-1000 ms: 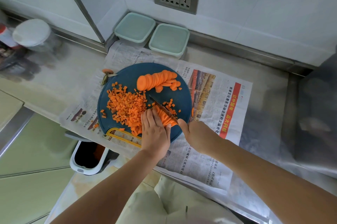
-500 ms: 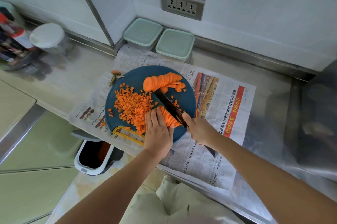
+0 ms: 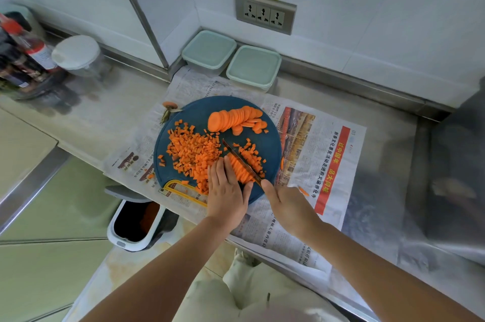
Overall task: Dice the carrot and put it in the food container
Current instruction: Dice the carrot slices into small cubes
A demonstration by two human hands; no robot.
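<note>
A heap of diced carrot (image 3: 194,151) is piled on the left half of the cutting board (image 3: 199,114), which is set on newspaper (image 3: 328,164) at the counter's front edge. Just right of the heap, the left hand (image 3: 227,193) is laid over a bundle of carrot strips (image 3: 240,169), its fingers flat and pressed together and the thumb kept at the near end. Half a second ago the knife (image 3: 240,157) was raised and tilted, its tip near the sliced rounds (image 3: 236,118). Now it is brought down edge-on through the strips, and fresh dice (image 3: 252,156) are left to its right. The right hand (image 3: 288,206) is wrapped round the handle, with one finger stretched toward the blade. One more cut is thus judged made. The bundle and the rounds at the board's far edge are not yet diced, and nothing has been put into the food containers (image 3: 253,67) at the counter's back edge.

Bottles (image 3: 29,56) and a jar (image 3: 76,52) at the counter's left edge are blurred. The knife handle is hidden under the right hand. A shape at the counter's right edge is too smeared to be named.
</note>
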